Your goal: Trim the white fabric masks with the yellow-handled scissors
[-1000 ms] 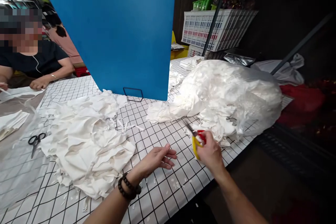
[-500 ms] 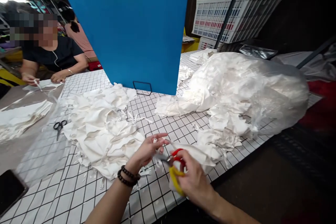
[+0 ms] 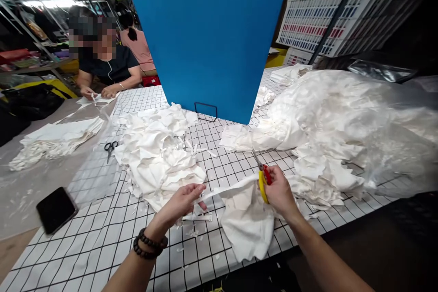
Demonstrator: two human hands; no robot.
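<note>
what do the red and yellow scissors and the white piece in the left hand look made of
Scissors: blades look like smooth metal, going by their grey sheen; handles probably smooth plastic, from their bright red and yellow. White piece: seems soft, matte fabric, as it drapes in folds; fibre unclear.

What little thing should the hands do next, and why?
Perhaps the right hand could turn the scissors toward the narrow end of the white cloth. The left hand seems to have that end in its grip, but the blades point away from it. Small white scraps on the table suggest trimming.
</note>
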